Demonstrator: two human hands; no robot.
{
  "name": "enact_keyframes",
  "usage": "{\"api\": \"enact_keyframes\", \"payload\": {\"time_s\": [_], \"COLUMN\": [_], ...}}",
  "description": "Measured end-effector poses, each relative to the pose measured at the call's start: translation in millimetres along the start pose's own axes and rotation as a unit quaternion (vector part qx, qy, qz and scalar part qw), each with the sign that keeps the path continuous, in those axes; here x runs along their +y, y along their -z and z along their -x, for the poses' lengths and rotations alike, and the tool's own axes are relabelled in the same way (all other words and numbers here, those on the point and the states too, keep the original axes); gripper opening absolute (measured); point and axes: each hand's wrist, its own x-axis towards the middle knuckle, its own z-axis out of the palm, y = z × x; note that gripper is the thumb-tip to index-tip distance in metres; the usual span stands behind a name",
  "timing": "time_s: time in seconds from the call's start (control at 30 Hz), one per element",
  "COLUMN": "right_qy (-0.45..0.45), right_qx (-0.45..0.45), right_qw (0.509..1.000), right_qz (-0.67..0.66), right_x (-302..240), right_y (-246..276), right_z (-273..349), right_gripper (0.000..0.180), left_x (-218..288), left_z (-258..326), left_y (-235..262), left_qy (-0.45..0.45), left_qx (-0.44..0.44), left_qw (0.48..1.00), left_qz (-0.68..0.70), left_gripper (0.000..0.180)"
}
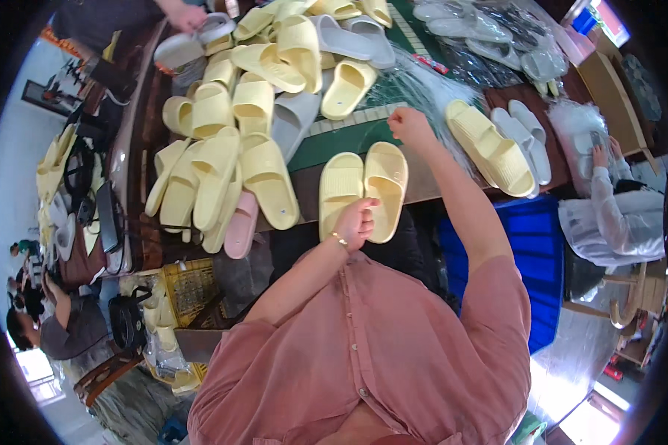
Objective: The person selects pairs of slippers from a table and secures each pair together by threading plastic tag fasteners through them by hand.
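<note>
Your left hand (356,221) has its fingers curled around the near ends of a pair of pale yellow slippers (364,187), which lie side by side on the surface (423,182), long axes running away from you. Your right hand (410,124) reaches past their far ends, fingers closed loosely on clear plastic bags (416,89). So the left hand is nearer the pair. Beside your right thigh stands a blue bin (531,256); you can't see what it holds.

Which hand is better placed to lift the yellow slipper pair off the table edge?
Left. The left hand already grips the heels of the yellow slipper pair; the right hand is up at the clear bags.
</note>
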Motion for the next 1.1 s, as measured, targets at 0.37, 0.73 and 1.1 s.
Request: {"api": "enact_keyframes", "payload": {"time_s": [0.37, 0.73, 1.1], "right_qy": [-0.128, -0.136, 0.113], "right_qx": [-0.236, -0.282, -0.108], "right_qw": [0.955, 0.937, 0.987], "right_qz": [-0.123, -0.154, -0.023], "right_x": [19.5, 22.1, -45.9], "right_y": [-19.1, -34.2, -29.7], "right_z": [2.7, 14.2, 34.7], "right_gripper": [0.012, 0.013, 0.015], "left_x": [-8.8, -4.4, 18.6], "left_z": [-47.6, -62.1, 5.3], "left_y": [-21.9, -16.6, -8.4], "left_qy": [-0.094, -0.070, -0.096], "left_qx": [0.072, 0.019, 0.032], "left_qw": [0.991, 0.996, 0.993], "left_qz": [-0.054, -0.058, -0.054], "left_gripper": [0.008, 0.015, 0.014]}}
